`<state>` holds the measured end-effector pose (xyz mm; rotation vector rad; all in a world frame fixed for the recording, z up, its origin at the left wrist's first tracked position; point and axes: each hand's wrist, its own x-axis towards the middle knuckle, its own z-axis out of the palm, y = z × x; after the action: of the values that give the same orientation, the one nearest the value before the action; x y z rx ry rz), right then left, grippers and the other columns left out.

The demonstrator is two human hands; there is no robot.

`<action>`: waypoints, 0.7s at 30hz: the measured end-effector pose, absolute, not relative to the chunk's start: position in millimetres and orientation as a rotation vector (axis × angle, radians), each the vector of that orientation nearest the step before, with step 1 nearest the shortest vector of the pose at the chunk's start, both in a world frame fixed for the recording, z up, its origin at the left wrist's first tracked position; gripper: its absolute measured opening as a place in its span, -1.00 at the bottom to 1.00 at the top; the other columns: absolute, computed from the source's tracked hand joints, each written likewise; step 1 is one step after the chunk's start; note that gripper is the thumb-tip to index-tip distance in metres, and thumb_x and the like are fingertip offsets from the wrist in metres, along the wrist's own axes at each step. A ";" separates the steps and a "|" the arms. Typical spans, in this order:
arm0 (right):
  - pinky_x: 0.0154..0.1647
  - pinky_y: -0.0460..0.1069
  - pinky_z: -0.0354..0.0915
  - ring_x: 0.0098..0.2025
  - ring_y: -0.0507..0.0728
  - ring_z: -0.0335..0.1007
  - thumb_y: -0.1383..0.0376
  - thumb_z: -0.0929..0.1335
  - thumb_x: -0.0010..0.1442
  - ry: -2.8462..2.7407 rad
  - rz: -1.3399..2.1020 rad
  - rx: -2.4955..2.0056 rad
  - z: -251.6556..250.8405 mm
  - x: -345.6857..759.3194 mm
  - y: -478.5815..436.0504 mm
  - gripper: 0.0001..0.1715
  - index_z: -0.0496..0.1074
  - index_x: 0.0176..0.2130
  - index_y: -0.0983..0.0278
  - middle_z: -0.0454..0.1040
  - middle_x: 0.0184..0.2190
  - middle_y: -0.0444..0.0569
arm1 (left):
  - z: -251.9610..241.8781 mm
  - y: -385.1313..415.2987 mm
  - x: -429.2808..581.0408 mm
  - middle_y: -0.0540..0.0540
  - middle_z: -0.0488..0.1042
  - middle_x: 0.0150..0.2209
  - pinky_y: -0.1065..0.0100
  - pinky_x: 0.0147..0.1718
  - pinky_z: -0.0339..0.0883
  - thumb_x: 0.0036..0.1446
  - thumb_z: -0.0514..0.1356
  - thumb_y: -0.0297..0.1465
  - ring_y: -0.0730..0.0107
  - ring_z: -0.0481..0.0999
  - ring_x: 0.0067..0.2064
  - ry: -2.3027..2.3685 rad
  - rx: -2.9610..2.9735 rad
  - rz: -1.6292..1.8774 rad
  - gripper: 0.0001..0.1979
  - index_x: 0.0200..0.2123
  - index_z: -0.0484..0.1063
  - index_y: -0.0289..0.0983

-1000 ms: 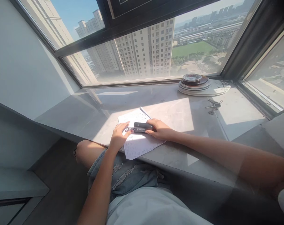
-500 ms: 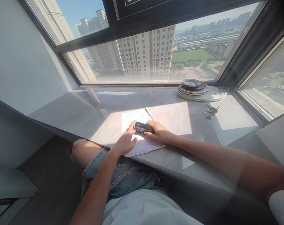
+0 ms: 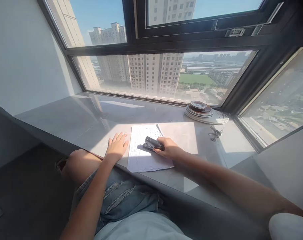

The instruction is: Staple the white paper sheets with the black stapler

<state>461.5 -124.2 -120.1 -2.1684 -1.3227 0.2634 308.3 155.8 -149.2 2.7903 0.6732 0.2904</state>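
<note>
A printed sheet of paper (image 3: 145, 156) lies on the grey stone window sill (image 3: 73, 120) in a patch of sunlight. My right hand (image 3: 168, 149) is closed round a black stapler (image 3: 153, 143) that rests on the sheet's upper part. My left hand (image 3: 116, 146) lies flat on the sill just left of the paper, fingers spread and holding nothing.
A stack of plates (image 3: 203, 111) stands at the sill's far right near the window corner. A bunch of keys (image 3: 215, 134) lies in front of it. My bent knee in torn denim (image 3: 77, 165) sits below the sill's edge.
My left hand has come off the stapler and paper and moved left onto the bare sill. The right hand stays on the stapler. My view has tilted upward.
</note>
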 end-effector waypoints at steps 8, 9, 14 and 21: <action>-0.14 0.11 0.44 -0.10 0.32 0.57 0.01 0.58 0.12 -1.298 0.561 -2.414 -85.5 517.2 -187.0 -0.52 0.58 -0.06 0.20 0.63 -0.07 0.10 | -152.9 153.4 307.7 -0.25 0.22 0.54 -0.41 0.48 -0.10 0.48 0.01 -0.25 -0.22 0.10 0.57 0.662 2.808 0.340 -0.46 0.42 0.41 -0.16; -0.16 0.10 0.44 -0.12 0.31 0.57 -0.07 0.59 0.08 -1.313 0.648 -2.360 -80.9 526.5 -194.4 -0.44 0.58 -0.07 0.21 0.63 -0.08 0.09 | -152.7 153.4 307.7 -0.25 0.22 0.54 -0.40 0.49 -0.11 0.48 0.01 -0.25 -0.21 0.09 0.58 0.667 2.809 0.337 -0.46 0.43 0.40 -0.16; -0.12 0.12 0.44 -0.24 0.23 0.50 -0.31 0.32 0.33 -1.131 0.338 -2.031 -73.4 575.4 -192.2 -0.31 0.48 -0.21 0.25 0.58 -0.27 0.08 | -152.7 152.1 306.8 -0.23 0.21 0.54 -0.36 0.50 -0.12 0.49 0.01 -0.24 -0.20 0.08 0.58 0.671 2.799 0.347 -0.47 0.43 0.40 -0.16; 0.31 0.20 0.31 0.25 0.36 0.42 0.07 0.30 0.48 -1.175 -0.188 -2.540 -124.0 609.6 -118.4 -0.63 0.45 0.01 0.30 0.53 0.11 0.30 | -152.9 156.9 304.4 -0.23 0.21 0.55 -0.34 0.50 -0.08 0.50 0.02 -0.24 -0.18 0.11 0.58 0.628 2.824 0.337 -0.48 0.43 0.40 -0.11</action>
<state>609.6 -118.4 -124.0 -2.5402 -1.1753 -0.1877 304.4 156.9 -152.9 2.8242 0.6285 0.3369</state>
